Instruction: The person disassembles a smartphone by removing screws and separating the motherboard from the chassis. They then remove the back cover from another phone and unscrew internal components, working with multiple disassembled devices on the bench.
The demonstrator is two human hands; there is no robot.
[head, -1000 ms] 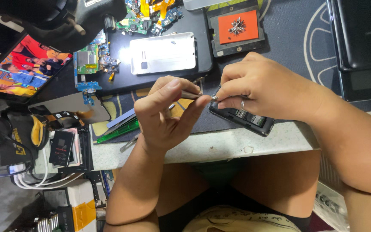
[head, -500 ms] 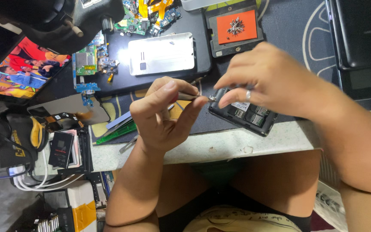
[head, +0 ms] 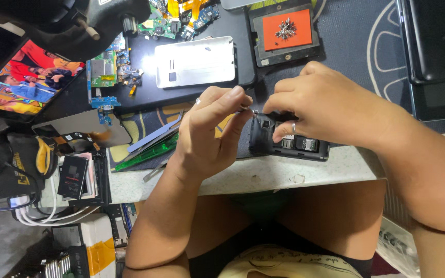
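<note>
The phone [head: 289, 144] lies back-up at the near edge of the bench [head: 243, 177], its cover off and its insides bare, set there so that I can work on it close to my body. My right hand [head: 325, 110] lies over the phone, fingers curled down onto its top and far side, closed on it to pin it flat; a ring shows on one finger. My left hand [head: 209, 131] comes in from the phone's left, thumb and forefinger pinched shut on a thin metal tool [head: 247, 109], whose tip meets the phone's upper left corner; I cannot tell what kind of tool it is. That wrist is bent back and the forearm rises from my lap, so the pinch stays steady and fine. Just left of the phone, past my left hand, lie tweezers [head: 153, 135] and a green strip [head: 145, 156], kept within reach. Beyond the phone rests a silver back cover [head: 194, 62] on a dark mat, and further off an orange pad [head: 287, 30] holding small screws, well apart from my fingers.
</note>
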